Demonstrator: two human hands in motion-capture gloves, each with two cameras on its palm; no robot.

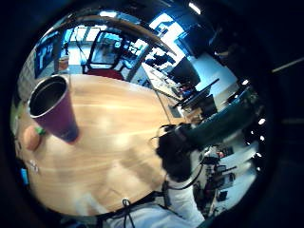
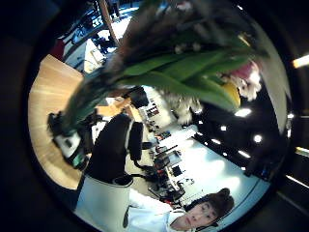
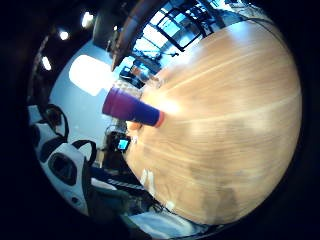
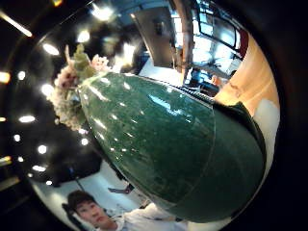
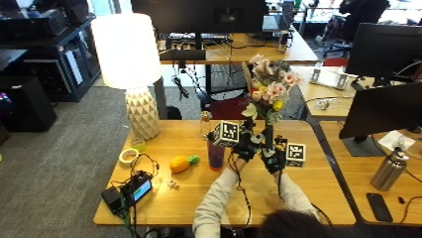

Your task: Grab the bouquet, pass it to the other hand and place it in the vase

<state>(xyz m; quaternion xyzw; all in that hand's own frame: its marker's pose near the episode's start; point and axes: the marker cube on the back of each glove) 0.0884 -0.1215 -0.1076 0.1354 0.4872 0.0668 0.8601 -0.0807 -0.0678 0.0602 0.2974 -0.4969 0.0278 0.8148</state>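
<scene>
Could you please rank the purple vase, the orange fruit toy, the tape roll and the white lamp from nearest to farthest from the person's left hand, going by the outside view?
From the left hand:
1. Purple vase, standing on the table just to its left.
2. Orange fruit toy, farther left on the table.
3. Tape roll, near the table's left edge.
4. White lamp, at the table's far left corner.

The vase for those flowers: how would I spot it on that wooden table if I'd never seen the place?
Start at the tall white lamp at the table's far left corner, then look right, past the small orange toy fruit. The vase is the upright purple cup just left of the person's gloved left hand, tall and dark where its neighbours are low and bright.
</scene>
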